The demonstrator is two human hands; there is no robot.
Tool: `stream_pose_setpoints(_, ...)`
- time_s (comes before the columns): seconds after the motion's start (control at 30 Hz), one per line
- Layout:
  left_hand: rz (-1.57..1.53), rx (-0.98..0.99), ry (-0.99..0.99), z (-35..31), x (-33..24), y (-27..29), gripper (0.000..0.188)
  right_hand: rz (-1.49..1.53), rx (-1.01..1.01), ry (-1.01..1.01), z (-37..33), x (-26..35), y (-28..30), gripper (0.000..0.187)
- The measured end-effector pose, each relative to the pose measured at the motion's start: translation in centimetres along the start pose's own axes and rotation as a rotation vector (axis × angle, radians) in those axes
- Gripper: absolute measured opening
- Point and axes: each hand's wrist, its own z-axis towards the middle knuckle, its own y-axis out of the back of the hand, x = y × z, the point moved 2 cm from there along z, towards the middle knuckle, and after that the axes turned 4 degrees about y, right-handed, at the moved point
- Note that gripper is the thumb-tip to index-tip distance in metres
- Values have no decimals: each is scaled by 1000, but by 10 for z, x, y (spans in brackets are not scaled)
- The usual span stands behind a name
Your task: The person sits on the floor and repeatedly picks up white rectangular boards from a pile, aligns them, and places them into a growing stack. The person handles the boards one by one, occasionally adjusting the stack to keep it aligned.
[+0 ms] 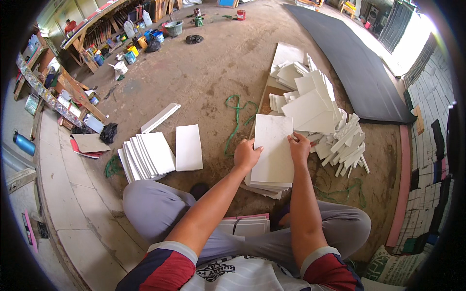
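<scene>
Head view: on the floor at left, a leaning row of white panels [153,154] sits beside a short white stack [189,147], with green twine [237,121] lying farther right. Next comes the left hand [247,155], its grip closed on the left edge of a white board [273,150], thumb over the face. That board is straight ahead of the person, on or just above a pile of like pieces [268,190]. It looks light and fairly stiff, probably smooth enough to slide, with corners that could chip; opposite long edges seem the best hold. The right hand [300,147] has its grip pinched on the right edge. Beyond spread a loose heap of boards [313,111], jumbled white strips [345,144] and a dark mat [357,65].
</scene>
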Motion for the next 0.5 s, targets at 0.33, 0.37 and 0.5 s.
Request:
stream_pose_setpoints(0.33, -76, 51, 77, 7, 8, -1, 32, -105, -21, -2, -8, 3, -2, 37)
stream_pose_setpoints(0.37, -80, 74, 97, 10, 11, -1, 31, -125, -7, -18, -9, 13, 0, 36)
stream_pose_setpoints(0.5, -51, 44, -7, 9, 4, 4, 33, -203, -31, -53, -6, 14, -1, 37)
